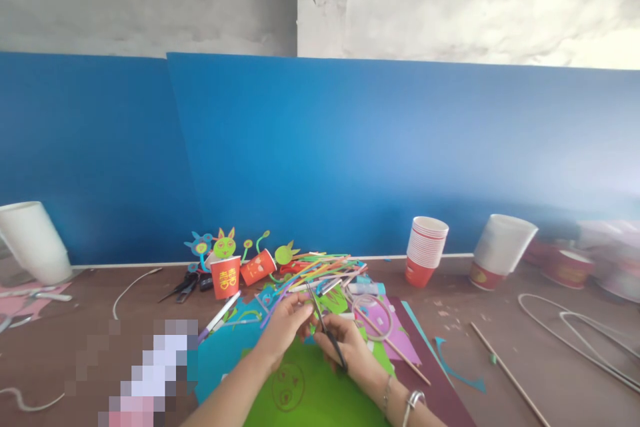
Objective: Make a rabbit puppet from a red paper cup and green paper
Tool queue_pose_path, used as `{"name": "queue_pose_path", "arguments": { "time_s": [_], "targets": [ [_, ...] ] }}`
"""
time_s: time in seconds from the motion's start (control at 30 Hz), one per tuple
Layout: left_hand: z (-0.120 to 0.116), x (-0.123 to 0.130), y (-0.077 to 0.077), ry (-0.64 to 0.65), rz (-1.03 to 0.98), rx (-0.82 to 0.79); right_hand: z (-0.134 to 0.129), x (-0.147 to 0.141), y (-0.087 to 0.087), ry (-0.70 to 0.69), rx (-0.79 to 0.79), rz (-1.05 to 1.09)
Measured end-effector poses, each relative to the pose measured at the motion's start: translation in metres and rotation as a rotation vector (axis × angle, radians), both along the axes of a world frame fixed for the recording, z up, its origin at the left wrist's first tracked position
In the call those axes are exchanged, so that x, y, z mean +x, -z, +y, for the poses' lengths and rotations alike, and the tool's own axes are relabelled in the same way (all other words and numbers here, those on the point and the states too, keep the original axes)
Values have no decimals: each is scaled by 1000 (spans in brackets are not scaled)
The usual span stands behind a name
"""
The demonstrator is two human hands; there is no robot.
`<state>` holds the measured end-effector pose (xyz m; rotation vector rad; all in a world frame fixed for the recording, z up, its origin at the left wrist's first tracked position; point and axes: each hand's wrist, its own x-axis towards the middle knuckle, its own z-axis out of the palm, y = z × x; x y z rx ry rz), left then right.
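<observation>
My right hand [347,345] is closed round the dark handles of a pair of scissors [320,313], whose blades point up and away from me. Close beside the blades, my left hand [289,328] has its fingers pinched together; what they hold is too small and hidden to name. Below both hands lies a green paper sheet [310,390] with a round face drawn on it. A blue paper sheet [215,360] and a purple paper sheet [400,330] show from under and beside it. Just beyond my hands is a heap of coloured sticks [325,268].
Red paper cups [226,277] with paper animal figures stand at the back left. A stack of paper cups [427,247] and a larger white cup stack [500,250] stand at the back right. A thin wooden stick [507,370] and white cable loops [580,327] lie right. A blue partition [320,153] backs the table.
</observation>
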<state>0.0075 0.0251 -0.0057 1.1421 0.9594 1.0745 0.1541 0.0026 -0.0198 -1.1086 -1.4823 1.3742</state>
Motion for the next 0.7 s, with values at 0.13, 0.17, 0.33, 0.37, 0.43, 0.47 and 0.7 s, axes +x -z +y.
{"name": "queue_pose_path", "arguments": {
  "time_s": [0.13,0.17,0.33,0.37,0.43,0.47,0.7],
  "targets": [
    [0,-1,0,29,-5,0,-1,1,1,-17,-6,5],
    [0,-1,0,33,-7,0,-1,1,1,-20,-7,8],
    [1,-2,2,51,-22,-3,-1,0,-1,-7,6,10],
    [1,-2,2,53,-25,-2,-1,0,-2,-8,5,10],
    [2,-2,3,55,-30,-3,-2,0,-2,-10,0,11],
    [2,-2,3,57,-32,-4,-2,0,-2,-8,-1,9],
    [4,-5,3,76,-32,-12,-1,2,-1,-19,-15,6]
  ]
}}
